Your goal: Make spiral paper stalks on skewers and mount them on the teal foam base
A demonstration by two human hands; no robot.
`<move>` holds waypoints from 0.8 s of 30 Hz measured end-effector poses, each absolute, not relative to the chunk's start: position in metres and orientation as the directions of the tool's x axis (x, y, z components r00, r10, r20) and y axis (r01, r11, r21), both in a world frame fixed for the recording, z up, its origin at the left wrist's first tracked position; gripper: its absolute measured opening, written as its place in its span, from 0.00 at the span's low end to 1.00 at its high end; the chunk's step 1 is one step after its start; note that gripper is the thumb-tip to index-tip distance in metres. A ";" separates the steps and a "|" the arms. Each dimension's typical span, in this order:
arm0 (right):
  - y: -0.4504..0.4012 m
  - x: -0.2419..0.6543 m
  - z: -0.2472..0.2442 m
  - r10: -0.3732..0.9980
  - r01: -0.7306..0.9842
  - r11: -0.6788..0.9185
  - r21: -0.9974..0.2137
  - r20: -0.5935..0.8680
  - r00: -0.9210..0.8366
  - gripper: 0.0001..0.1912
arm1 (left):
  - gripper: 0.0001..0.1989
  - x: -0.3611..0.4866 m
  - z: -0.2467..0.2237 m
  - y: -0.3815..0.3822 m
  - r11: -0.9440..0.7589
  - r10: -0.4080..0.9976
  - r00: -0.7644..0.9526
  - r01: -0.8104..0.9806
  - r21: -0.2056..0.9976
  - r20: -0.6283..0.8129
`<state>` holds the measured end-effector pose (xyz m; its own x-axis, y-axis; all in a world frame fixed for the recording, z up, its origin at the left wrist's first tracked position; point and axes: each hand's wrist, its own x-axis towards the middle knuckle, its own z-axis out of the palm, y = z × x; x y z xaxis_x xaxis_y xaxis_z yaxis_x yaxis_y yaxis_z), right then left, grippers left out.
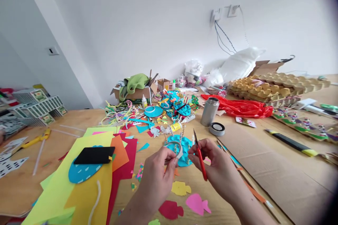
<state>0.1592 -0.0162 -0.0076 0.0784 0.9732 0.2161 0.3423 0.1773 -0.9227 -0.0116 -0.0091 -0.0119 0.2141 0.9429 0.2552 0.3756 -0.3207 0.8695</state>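
Observation:
My left hand (161,174) pinches a curved whitish strip (180,150) between thumb and fingers. In my right hand (213,163) is a pair of red-handled scissors (201,160), its dark blades pointing up and away. The two hands are close but apart, over the wooden table (142,204). Just beyond them lies a blue ruffled paper piece (187,160), partly hidden by my left hand. Below the hands are a yellow paper fish (181,188), a red one (171,210) and a pink one (197,204).
Coloured sheets (89,140) with a black phone-like object (94,155) lie left. A metal bottle (210,111) stands beyond my right hand, its lid (217,129) beside it. Cardboard (261,168), a utility knife (290,142) and egg trays (258,88) are right; paper scraps and glue bottles lie ahead.

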 end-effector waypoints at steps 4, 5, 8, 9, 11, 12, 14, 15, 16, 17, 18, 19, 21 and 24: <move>-0.013 0.159 -0.010 0.978 0.326 0.180 -0.928 0.204 0.040 0.13 | 0.05 -0.011 -0.014 -0.010 -0.324 0.939 0.250 0.420 0.848 0.235; -0.013 0.159 -0.011 0.979 0.327 0.180 -0.928 0.202 0.033 0.13 | 0.05 -0.011 -0.015 -0.010 -0.325 0.938 0.258 0.424 0.846 0.231; -0.012 0.159 -0.013 0.981 0.322 0.174 -0.931 0.191 0.023 0.12 | 0.05 -0.010 -0.017 -0.011 -0.332 0.933 0.278 0.431 0.839 0.227; -0.012 0.159 -0.013 0.982 0.317 0.169 -0.933 0.186 0.025 0.12 | 0.05 -0.010 -0.017 -0.011 -0.334 0.932 0.283 0.432 0.838 0.226; -0.012 0.158 -0.012 0.985 0.309 0.155 -0.938 0.173 0.030 0.13 | 0.05 -0.009 -0.017 -0.011 -0.338 0.930 0.292 0.434 0.835 0.225; -0.012 0.158 -0.011 0.986 0.304 0.150 -0.941 0.166 0.028 0.14 | 0.05 -0.009 -0.017 -0.011 -0.339 0.929 0.296 0.437 0.833 0.223; -0.012 0.158 -0.010 0.988 0.292 0.141 -0.946 0.151 0.012 0.15 | 0.06 -0.008 -0.017 -0.011 -0.343 0.926 0.310 0.444 0.828 0.218; -0.013 0.158 -0.009 0.989 0.287 0.140 -0.948 0.147 0.002 0.15 | 0.06 -0.008 -0.018 -0.012 -0.347 0.923 0.317 0.448 0.824 0.216; -0.013 0.158 -0.009 0.989 0.284 0.143 -0.948 0.147 -0.006 0.14 | 0.06 -0.008 -0.018 -0.012 -0.351 0.921 0.324 0.452 0.820 0.216; -0.013 0.158 -0.009 0.988 0.285 0.149 -0.947 0.152 -0.013 0.13 | 0.06 -0.008 -0.018 -0.012 -0.355 0.919 0.328 0.455 0.817 0.218; -0.013 0.158 -0.010 0.987 0.290 0.156 -0.944 0.159 -0.015 0.12 | 0.06 -0.008 -0.018 -0.012 -0.359 0.918 0.330 0.456 0.814 0.220; -0.014 0.158 -0.011 0.986 0.297 0.163 -0.941 0.166 -0.014 0.10 | 0.06 -0.008 -0.018 -0.012 -0.361 0.917 0.333 0.454 0.815 0.221; -0.014 0.157 -0.012 0.983 0.311 0.181 -0.933 0.185 -0.014 0.08 | 0.06 -0.007 -0.019 -0.012 -0.353 0.919 0.331 0.446 0.823 0.215; -0.016 0.158 -0.014 0.970 0.346 0.228 -0.910 0.241 -0.005 0.06 | 0.04 -0.006 -0.019 -0.012 -0.309 0.932 0.313 0.414 0.856 0.186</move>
